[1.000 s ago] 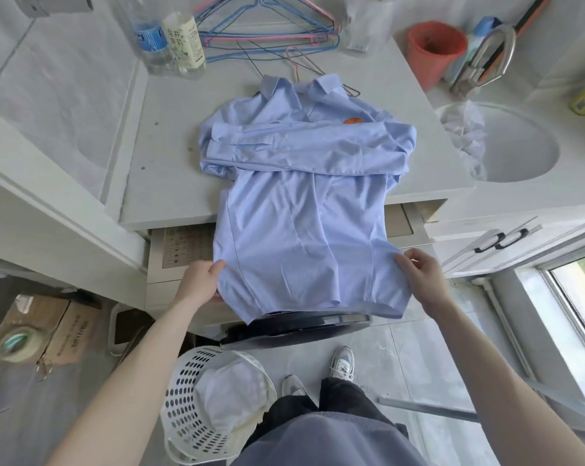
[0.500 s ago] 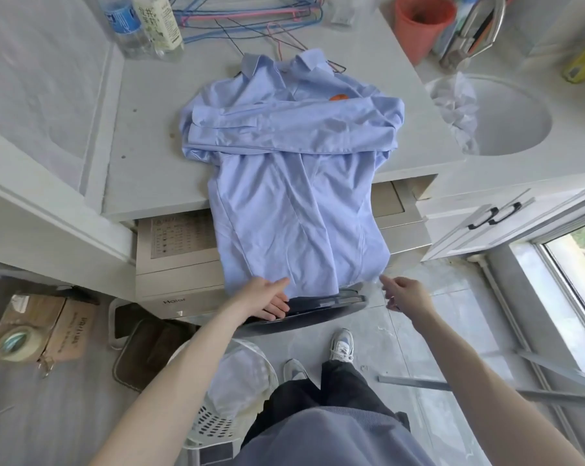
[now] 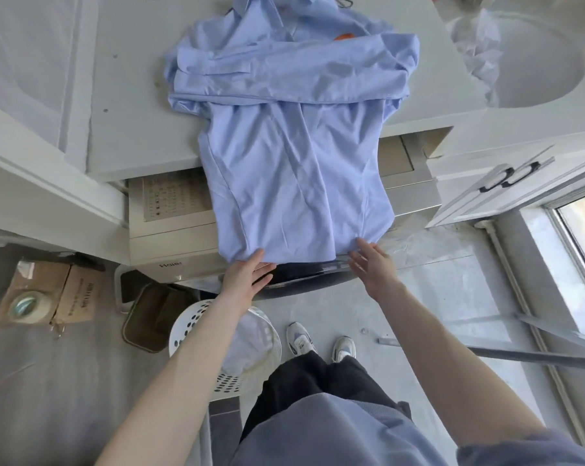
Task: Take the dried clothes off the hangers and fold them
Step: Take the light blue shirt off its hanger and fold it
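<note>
Starting on my left: the left hand (image 3: 247,280) is at the near-left corner of the hem. Its fingers are stretched out flat and its thumb tip just touches the cloth. It's open, with nothing pinched that I can see.

In the middle is the light-blue long-sleeved cloth shirt (image 3: 294,183). It lies lengthwise away from me, collar at the far end on the flat white worktop (image 3: 133,95) and both sleeves folded across the chest. The lower half spills over the worktop's front edge and hangs down the front of the beige front-loading washing machine (image 3: 173,237). So the long axis runs straight out from my body, and the hem is the nearest part.

On my right, the right hand (image 3: 375,267) has straight, spread fingers, and the fingertips touch the near-right corner of the hem. It's open as well.

The two hands bracket the hem, one per corner, about equally close. My read is that the next fold goes along that axis: catch both corners and carry the hanging half up and away towards the collar. The risk is that the overhang slips while neither hand has a grip.
</note>
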